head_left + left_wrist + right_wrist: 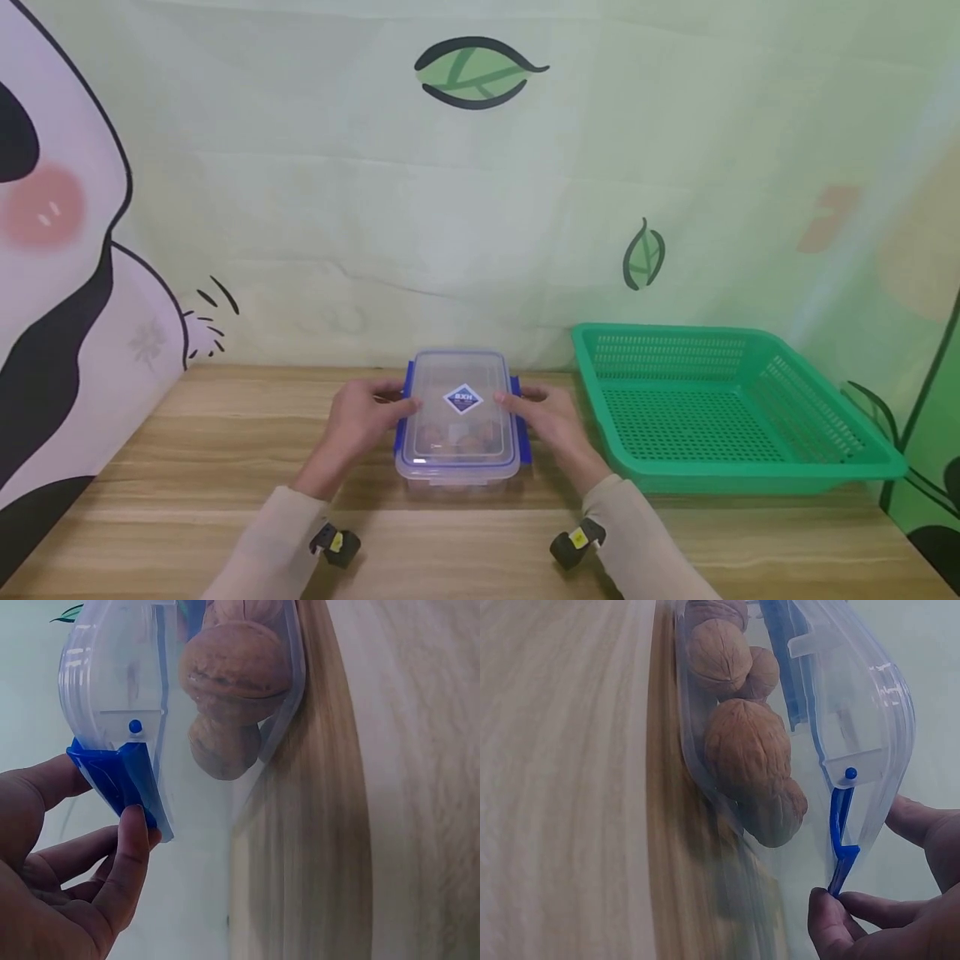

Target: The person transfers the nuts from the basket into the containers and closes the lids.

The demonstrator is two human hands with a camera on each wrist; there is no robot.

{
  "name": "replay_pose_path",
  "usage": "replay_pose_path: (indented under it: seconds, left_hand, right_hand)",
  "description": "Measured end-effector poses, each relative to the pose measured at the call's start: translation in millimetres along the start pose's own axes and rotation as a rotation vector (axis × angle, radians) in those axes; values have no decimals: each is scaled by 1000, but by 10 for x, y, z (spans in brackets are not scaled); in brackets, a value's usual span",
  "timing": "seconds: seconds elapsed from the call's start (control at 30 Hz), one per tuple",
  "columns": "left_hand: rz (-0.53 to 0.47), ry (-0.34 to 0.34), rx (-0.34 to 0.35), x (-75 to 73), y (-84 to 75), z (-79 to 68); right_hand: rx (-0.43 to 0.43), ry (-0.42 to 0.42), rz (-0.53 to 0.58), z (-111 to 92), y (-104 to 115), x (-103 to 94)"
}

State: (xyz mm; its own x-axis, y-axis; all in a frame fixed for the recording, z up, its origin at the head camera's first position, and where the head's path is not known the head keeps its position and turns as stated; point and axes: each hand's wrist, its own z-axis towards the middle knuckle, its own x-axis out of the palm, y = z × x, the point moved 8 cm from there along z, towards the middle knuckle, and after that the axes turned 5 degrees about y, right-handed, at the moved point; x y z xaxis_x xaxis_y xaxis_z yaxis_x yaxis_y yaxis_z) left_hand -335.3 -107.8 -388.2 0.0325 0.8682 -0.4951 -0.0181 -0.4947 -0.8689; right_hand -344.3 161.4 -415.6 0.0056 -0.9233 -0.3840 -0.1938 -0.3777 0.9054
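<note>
A clear plastic food container (453, 442) with a lid, blue side latches and a diamond-shaped label stands on the wooden table. Walnuts (746, 742) show through its walls in both wrist views. My left hand (363, 417) is at its left side, thumb on the lid edge, fingertips gripping the blue latch (124, 780). On the opposite side, my right hand (551, 417) has its thumb over the lid and its fingertips at the other latch (844, 832), which angles outward from the container.
A green plastic basket (738, 468) with perforated walls stands to the right of the container on the wooden table (247, 450). Behind the table hangs a pale green cloth (337, 208) printed with leaves and a panda. Each sleeve cuff carries a small black camera.
</note>
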Motion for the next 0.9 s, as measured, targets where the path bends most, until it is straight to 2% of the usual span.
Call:
replay_pose_path:
  seconds: [0.2,0.5,0.9]
  left_hand:
    - [-24,13,-25,8,49,4]
    - [-71,21,-24,12,56,14]
    - [-77,14,-10,-2,61,22]
  right_hand:
    - [-15,-20,-10,5,9,-4]
    - [-145,-66,28,-14,120,-5]
    - [-153,-74,12,-42,169,16]
